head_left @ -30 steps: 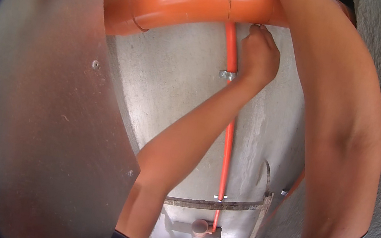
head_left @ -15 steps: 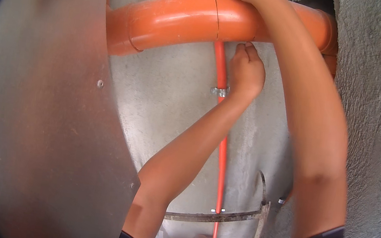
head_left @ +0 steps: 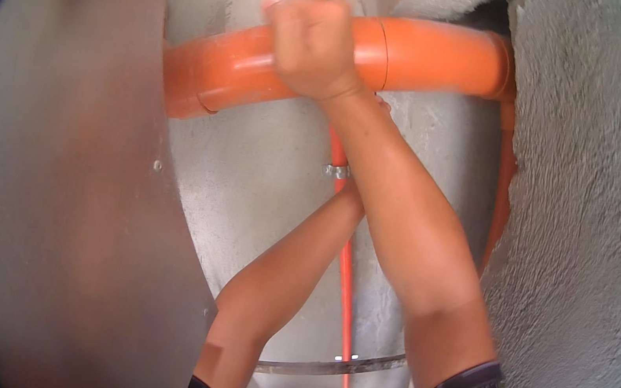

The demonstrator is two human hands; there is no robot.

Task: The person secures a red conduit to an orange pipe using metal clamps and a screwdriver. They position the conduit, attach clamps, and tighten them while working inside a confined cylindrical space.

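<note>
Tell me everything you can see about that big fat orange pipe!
The big orange pipe looks like smooth plastic. It runs across the grey wall, sloping down to the left, with a collar joint midway and a bend at its right end beside the rough plaster. The right hand grips it from the front.
</note>
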